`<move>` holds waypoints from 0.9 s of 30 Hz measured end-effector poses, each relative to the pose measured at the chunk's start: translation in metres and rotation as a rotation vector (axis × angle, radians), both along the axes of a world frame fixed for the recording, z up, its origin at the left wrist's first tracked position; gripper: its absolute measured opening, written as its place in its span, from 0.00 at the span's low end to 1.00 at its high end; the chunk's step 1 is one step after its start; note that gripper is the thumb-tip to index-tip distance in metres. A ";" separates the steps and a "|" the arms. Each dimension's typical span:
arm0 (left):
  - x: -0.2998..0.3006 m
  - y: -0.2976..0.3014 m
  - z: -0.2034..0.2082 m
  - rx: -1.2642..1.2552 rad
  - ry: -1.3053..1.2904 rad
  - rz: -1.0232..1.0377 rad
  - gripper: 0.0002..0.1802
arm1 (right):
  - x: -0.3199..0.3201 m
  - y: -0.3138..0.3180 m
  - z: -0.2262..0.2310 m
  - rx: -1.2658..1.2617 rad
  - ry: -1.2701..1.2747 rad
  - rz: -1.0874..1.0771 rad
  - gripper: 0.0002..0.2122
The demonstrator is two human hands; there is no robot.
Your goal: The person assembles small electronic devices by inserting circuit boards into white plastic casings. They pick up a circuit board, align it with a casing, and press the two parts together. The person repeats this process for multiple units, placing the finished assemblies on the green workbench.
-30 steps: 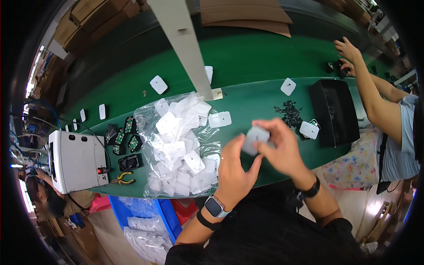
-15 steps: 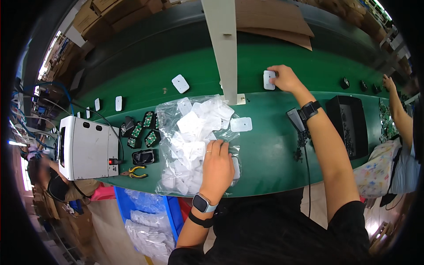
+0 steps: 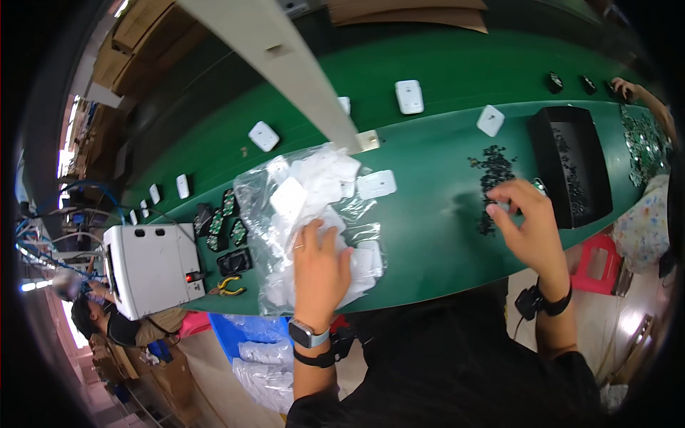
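Observation:
My left hand (image 3: 321,267) rests with fingers spread on a heap of white plastic covers (image 3: 289,198) in a clear plastic bag (image 3: 253,189). Over a scatter of small black parts (image 3: 494,162) hangs my right hand (image 3: 528,225), its fingers bent and thumb apart from the forefinger. I see nothing surely held in it; a small green-and-white bit shows behind its knuckles. One loose white cover (image 3: 376,184) lies at the bag's right side, another white piece (image 3: 490,120) farther right. A white case (image 3: 409,97) sits on the green belt beyond.
At left stand a white machine (image 3: 153,267), black housings with green boards (image 3: 217,232) and yellow-handled pliers (image 3: 227,287). A black box (image 3: 592,153) of small parts is at right. A pale post (image 3: 275,60) rises over the table's far edge. Another person's hand (image 3: 626,89) is far right.
My right hand has let go of the white case on the belt and come back toward me, over the black parts. My left hand stays on the covers. The view has turned.

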State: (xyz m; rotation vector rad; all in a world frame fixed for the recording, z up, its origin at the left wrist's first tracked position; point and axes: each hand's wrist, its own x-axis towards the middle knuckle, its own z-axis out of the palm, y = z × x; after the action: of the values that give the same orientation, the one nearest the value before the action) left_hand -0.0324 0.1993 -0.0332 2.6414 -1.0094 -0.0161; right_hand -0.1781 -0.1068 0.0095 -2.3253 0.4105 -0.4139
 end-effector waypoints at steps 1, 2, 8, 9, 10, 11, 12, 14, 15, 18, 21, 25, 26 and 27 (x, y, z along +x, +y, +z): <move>-0.002 -0.002 -0.001 0.003 -0.003 0.005 0.24 | -0.015 -0.001 -0.005 0.015 0.004 -0.069 0.07; -0.003 -0.002 0.000 0.007 -0.004 0.010 0.25 | -0.029 -0.003 -0.013 0.030 0.007 -0.139 0.05; -0.026 -0.010 0.009 0.082 0.103 0.060 0.27 | -0.072 -0.008 -0.053 -0.037 0.104 -0.168 0.05; -0.027 -0.010 0.011 0.108 0.123 0.088 0.27 | -0.072 -0.007 -0.057 -0.026 0.105 -0.154 0.05; -0.027 -0.010 0.009 0.119 0.117 0.062 0.26 | -0.072 -0.005 -0.061 -0.015 0.106 -0.138 0.05; -0.027 -0.009 0.005 0.130 0.111 0.038 0.25 | -0.072 -0.004 -0.065 0.005 0.088 -0.133 0.05; -0.027 -0.008 0.002 0.140 0.100 0.021 0.24 | -0.070 -0.003 -0.068 -0.003 0.080 -0.126 0.05; -0.027 -0.010 -0.003 0.114 0.123 0.053 0.23 | -0.068 -0.002 -0.073 -0.022 0.063 -0.108 0.05; -0.026 -0.010 -0.004 0.103 0.132 0.068 0.23 | -0.066 -0.002 -0.076 -0.029 0.048 -0.105 0.05; -0.026 -0.018 0.000 0.064 0.132 0.091 0.24 | -0.063 -0.003 -0.082 -0.074 0.030 -0.092 0.04; -0.029 -0.024 0.004 -0.086 0.171 0.154 0.27 | -0.061 -0.003 -0.086 -0.154 0.065 -0.077 0.04; -0.039 -0.033 0.004 -0.648 0.651 0.117 0.34 | -0.060 -0.004 -0.082 -0.220 0.100 -0.090 0.04; -0.041 -0.036 0.005 -0.803 0.888 0.071 0.36 | -0.059 -0.004 -0.082 -0.230 0.103 -0.093 0.04; -0.043 -0.043 0.009 -0.937 1.085 0.094 0.38 | -0.058 -0.004 -0.083 -0.237 0.096 -0.111 0.05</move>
State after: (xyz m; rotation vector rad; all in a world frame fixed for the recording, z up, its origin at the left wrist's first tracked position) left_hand -0.0759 0.1566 -0.0241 1.4313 -0.3367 -0.6815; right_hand -0.2365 -0.1111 -0.0736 -2.5680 0.5654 -0.4256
